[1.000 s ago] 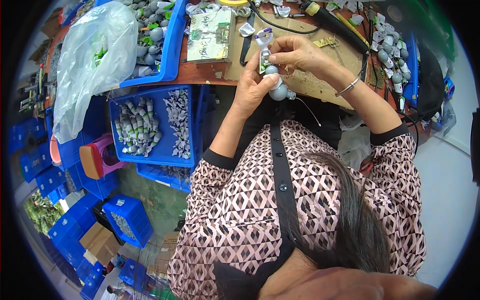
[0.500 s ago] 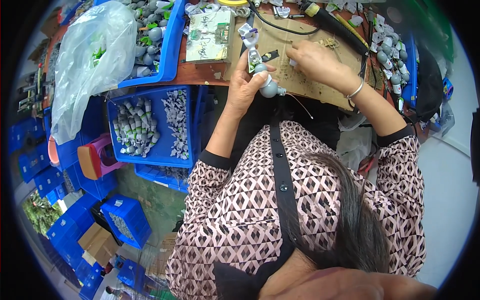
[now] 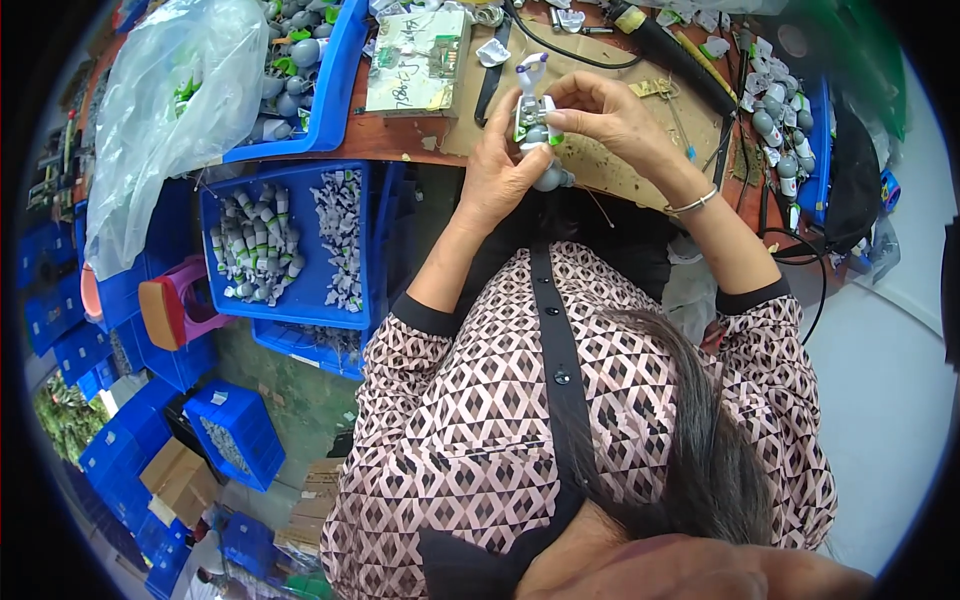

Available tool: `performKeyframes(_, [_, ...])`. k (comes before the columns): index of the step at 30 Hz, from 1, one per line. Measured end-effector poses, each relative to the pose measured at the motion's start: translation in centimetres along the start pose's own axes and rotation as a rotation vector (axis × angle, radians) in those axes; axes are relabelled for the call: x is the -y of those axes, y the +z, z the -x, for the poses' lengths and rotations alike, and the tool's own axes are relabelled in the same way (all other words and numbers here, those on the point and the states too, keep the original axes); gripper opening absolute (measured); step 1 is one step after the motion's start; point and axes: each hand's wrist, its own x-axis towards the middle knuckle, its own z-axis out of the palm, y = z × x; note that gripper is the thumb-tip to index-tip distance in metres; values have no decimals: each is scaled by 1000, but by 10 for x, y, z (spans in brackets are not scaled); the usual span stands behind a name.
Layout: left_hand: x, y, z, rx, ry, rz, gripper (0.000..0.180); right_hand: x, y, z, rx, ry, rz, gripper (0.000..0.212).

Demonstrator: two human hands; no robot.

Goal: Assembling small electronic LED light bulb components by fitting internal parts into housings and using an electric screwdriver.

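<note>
Between both hands (image 3: 503, 168) (image 3: 612, 120), grey-and-white gadget (image 3: 536, 133), touched from either side

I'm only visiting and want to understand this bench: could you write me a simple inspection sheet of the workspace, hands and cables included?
Surface: reddish-brown table; speckled cardboard sheet on top.
Job's things: gray-and-white assembly with green parts, between the hands.
Clutter: white box beside the cardboard; translucent plastic bag partly over a blue bin of parts.
Hands: left hand holds the assembly; right hand has fingertips at its upper part, exact grip unclear.
Cables: black cable curves across the cardboard's far side; thin wire by the assembly's lower end.
Surroundings: blue tray of sorted parts, lower left; blue crate beyond.
</note>
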Motion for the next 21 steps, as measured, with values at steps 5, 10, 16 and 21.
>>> performKeyframes(5, [-1,2,-3,-21,36,-156,66,-6,0,0,-55,31,-23,31])
performKeyframes(10, [-5,4,-4,-37,39,-220,61,-5,2,2,-70,42,-42,30])
performKeyframes(16, [-11,4,-5,-38,32,-295,54,-12,2,-3,-97,26,-3,30])
performKeyframes(21, [-13,4,-7,-43,65,-379,58,-12,6,-7,-129,34,21,29])
